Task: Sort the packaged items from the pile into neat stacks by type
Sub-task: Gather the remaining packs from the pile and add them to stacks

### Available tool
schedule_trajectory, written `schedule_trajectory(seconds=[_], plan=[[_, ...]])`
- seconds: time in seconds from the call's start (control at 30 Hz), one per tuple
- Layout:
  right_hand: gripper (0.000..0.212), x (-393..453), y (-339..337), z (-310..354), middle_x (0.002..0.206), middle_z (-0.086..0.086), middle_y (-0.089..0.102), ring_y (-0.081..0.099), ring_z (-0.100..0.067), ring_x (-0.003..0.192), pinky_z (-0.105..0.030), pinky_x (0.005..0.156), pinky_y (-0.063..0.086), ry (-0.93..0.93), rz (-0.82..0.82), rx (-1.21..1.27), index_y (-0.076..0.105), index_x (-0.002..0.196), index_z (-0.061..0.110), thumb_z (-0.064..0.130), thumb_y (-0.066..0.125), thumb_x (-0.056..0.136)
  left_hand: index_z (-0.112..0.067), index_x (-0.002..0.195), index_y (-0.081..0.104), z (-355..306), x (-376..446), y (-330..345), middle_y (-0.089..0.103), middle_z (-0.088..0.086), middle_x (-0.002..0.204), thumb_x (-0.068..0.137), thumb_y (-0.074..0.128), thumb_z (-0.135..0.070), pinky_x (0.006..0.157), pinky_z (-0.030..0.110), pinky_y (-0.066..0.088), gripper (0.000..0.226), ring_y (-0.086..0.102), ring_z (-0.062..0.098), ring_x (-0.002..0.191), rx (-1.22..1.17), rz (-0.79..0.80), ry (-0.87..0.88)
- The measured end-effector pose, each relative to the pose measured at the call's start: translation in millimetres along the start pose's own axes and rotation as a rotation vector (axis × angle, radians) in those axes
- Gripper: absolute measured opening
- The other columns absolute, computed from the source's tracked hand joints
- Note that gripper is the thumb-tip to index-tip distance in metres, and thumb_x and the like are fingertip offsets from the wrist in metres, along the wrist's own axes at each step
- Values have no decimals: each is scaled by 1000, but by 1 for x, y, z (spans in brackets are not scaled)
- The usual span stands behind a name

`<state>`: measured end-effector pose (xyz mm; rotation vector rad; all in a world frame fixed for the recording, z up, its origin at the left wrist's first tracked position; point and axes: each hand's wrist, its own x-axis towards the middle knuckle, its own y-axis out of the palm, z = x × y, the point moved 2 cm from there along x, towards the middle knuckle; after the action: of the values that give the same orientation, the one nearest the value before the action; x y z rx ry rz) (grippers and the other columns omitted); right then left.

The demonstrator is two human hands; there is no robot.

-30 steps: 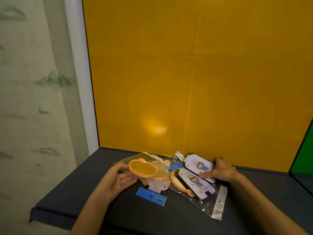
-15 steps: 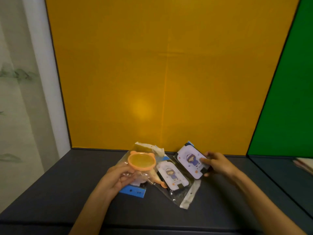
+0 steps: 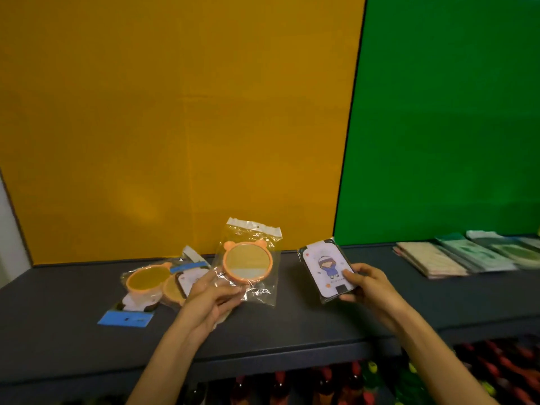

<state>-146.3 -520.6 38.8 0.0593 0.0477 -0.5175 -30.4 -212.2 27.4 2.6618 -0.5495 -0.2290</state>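
My left hand [image 3: 213, 293] pinches the lower edge of a clear bag holding an orange round mirror with bear ears [image 3: 247, 264], lifted and tilted upright above the dark shelf [image 3: 306, 325]. My right hand [image 3: 369, 285] grips a bagged white card with a cartoon figure [image 3: 325, 268], held up to the right of the mirror. Left of my hands the pile [image 3: 155, 283] lies on the shelf: two more orange mirrors in bags, a white cartoon card partly hidden behind my left hand, and a blue header card [image 3: 125, 318].
Flat stacks of pale and green packets [image 3: 467, 254] lie side by side at the right end of the shelf. Yellow and green panels close off the back. Below the shelf's front edge, red and green bottle-like items [image 3: 380, 381] show dimly.
Both hands have lifted their packages off the pile and moved them rightward. The view has swung right, bringing the green panel and the packet stacks into sight.
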Motion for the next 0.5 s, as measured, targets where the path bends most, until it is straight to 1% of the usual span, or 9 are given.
schedule_trajectory(seconds=[0.1, 0.23, 0.37, 0.5], plan=[[13, -17, -55, -4, 89, -16, 76, 74, -24, 77, -28, 55, 59, 2, -30, 55, 60, 103, 0, 9, 60, 95, -10, 129, 58, 29, -6, 53, 74, 17, 110, 77, 65, 18, 79, 38, 60, 59, 72, 30, 102, 15, 33, -12], [8, -41, -130, -9, 78, -10, 76, 74, -20, 69, -27, 53, 58, -15, -85, 87, 60, 98, 0, 8, 59, 96, -9, 130, 56, 68, -19, 129, 74, 18, 109, 78, 64, 19, 79, 37, 61, 60, 73, 30, 98, 28, 72, -21], [11, -63, -203, -14, 77, -10, 76, 74, -19, 68, -27, 53, 58, -16, -118, 107, 60, 98, -2, 7, 55, 98, -10, 127, 59, 105, -34, 203, 74, 19, 109, 79, 63, 20, 75, 34, 62, 57, 74, 31, 96, 14, 115, -23], [12, -75, -267, -18, 75, -10, 76, 74, -20, 67, -28, 52, 58, -2, -158, 136, 61, 97, -2, 5, 52, 99, -14, 123, 60, 135, -45, 269, 74, 17, 108, 79, 60, 21, 74, 33, 62, 56, 74, 31, 92, 14, 141, -19]])
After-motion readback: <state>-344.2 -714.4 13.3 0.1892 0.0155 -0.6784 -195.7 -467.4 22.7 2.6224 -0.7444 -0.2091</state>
